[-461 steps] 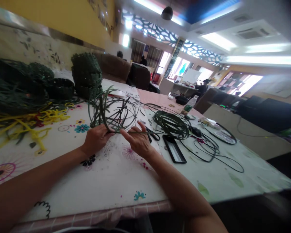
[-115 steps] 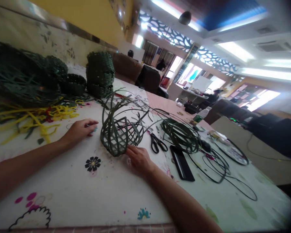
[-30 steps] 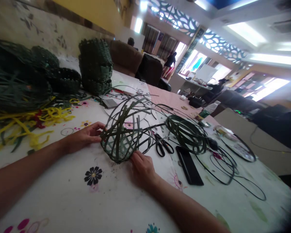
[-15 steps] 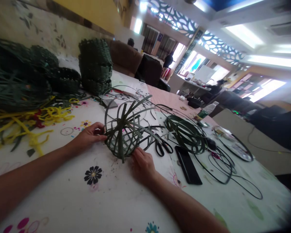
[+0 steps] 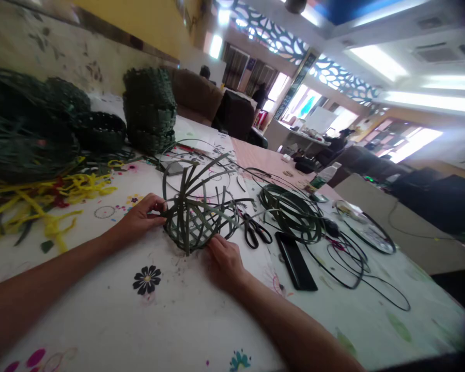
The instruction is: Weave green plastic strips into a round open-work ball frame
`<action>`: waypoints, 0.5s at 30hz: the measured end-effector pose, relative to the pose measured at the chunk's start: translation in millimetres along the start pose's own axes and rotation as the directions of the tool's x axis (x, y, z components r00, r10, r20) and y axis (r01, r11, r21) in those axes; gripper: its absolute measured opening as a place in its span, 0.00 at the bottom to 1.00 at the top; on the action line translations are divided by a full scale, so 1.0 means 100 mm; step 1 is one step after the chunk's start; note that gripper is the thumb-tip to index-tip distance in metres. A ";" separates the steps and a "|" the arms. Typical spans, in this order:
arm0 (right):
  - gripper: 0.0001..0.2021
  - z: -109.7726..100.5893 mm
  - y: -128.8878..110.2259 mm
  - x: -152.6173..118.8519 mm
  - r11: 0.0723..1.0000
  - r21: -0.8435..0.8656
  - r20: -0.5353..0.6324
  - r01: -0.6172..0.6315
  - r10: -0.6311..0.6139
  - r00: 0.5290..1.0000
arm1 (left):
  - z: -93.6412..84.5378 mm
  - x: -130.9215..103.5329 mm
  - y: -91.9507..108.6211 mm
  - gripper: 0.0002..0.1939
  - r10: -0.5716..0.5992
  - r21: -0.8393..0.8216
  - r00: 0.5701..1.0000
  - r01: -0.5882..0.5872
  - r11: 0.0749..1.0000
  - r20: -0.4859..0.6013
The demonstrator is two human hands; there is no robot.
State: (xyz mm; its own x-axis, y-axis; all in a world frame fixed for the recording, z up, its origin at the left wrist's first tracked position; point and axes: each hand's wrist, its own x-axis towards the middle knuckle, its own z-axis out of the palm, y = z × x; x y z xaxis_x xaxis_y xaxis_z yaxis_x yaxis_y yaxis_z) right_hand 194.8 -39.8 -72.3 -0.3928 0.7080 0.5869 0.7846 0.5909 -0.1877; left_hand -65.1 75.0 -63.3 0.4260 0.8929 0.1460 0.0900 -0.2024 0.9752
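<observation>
A partly woven dark green basket [image 5: 196, 225] rests on the patterned tablecloth [image 5: 155, 320], with loose strips sticking up and curving over it. My left hand [image 5: 145, 213] pinches its left edge between thumb and fingers. At the basket's lower right edge, my right hand [image 5: 225, 258] has its fingers closed on the rim. Black-handled scissors [image 5: 256, 231] lie just right of the basket. Beyond them are a coil of green strip [image 5: 290, 212] and a black phone [image 5: 296, 262].
Finished green baskets [image 5: 149, 111] are stacked at the back left. Yellow strips [image 5: 48, 212] lie at the left beside a large woven pile [image 5: 19, 134]. Thin loops of strip [image 5: 362, 276] spread at the right, near a bottle [image 5: 325, 175]. People sit and stand far behind.
The upright strips on the basket have shifted and spread, some now leaning left. Both hands keep their hold on its edges. The whole view has moved slightly.
</observation>
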 end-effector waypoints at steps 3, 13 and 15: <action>0.08 -0.02 0.05 0.00 1.000 -0.004 0.030 0.029 -0.029 0.999 | -0.14 -0.02 0.07 0.19 -0.110 -0.084 0.979 0.126 0.988 0.172; 0.14 -0.10 0.09 0.01 0.973 0.087 0.156 0.214 -0.225 0.962 | -0.46 0.04 0.16 0.15 -0.315 -0.290 0.937 0.264 0.920 -0.149; 0.14 -0.12 0.07 0.01 0.969 0.115 0.161 0.220 -0.237 0.958 | -0.40 0.07 0.19 0.17 -0.286 -0.274 0.937 0.226 0.935 -0.202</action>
State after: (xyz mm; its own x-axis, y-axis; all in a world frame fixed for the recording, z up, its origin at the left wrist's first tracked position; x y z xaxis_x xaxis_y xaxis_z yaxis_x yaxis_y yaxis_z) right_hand 205.9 -39.3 -63.2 -0.6396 0.6006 0.4797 0.6181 0.7729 -0.1435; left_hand -96.6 93.5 -37.1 0.1918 0.9754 -0.1087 -0.0663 0.1234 0.9901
